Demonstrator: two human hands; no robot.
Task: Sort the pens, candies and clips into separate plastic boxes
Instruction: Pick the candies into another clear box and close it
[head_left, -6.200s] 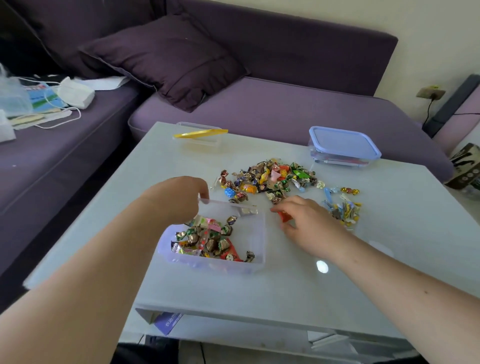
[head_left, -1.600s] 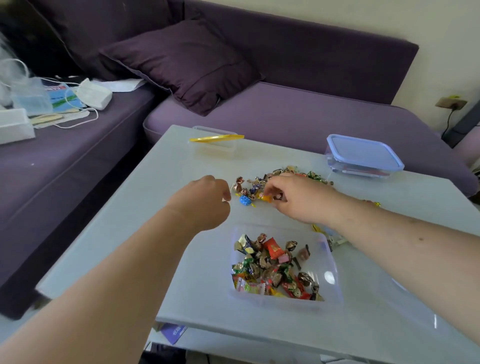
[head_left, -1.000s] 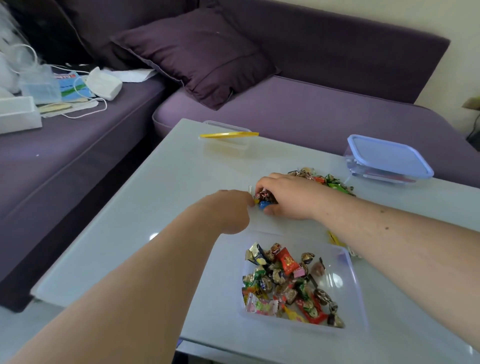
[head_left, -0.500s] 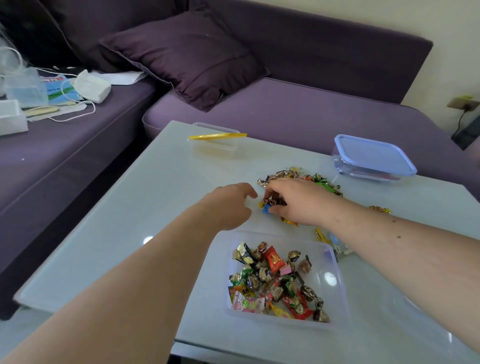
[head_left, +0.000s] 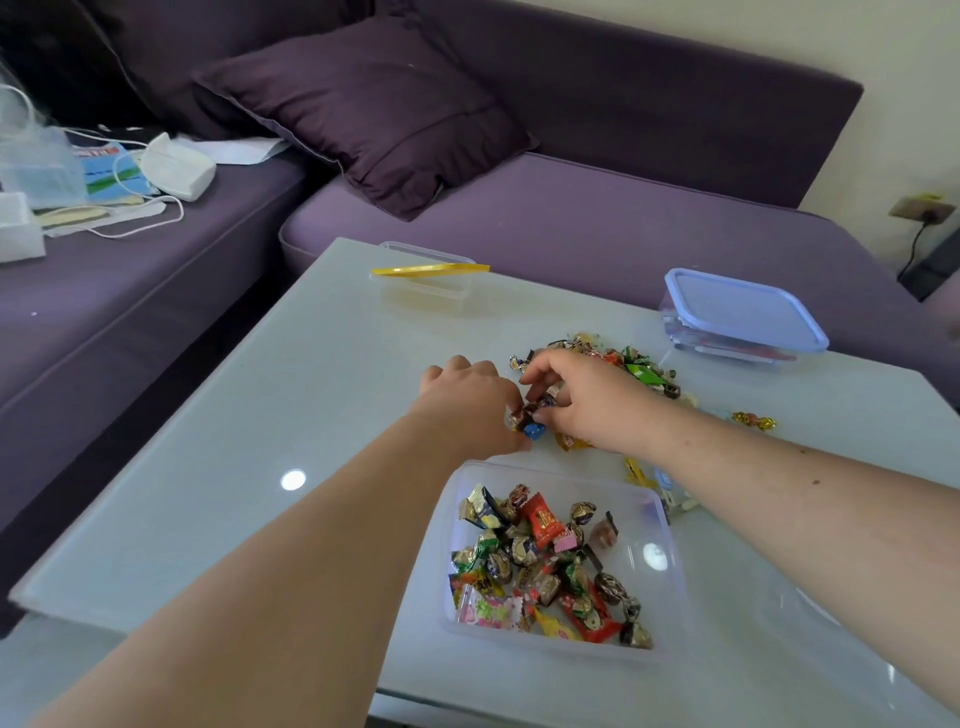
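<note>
Probably a home living room: purple sofa (head_left: 571, 228), cushion (head_left: 374, 114).

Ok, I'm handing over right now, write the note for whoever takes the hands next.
Left hand and right hand both curled over the near edge of the candy pile, picking wrapped candies.
Open box, near edge of table: part filled with candies.
Lidded box far right; small box with a yellow pen across it.
Clips lie right of the open box.
Left: rest of pile, stray candy, clips.
</note>
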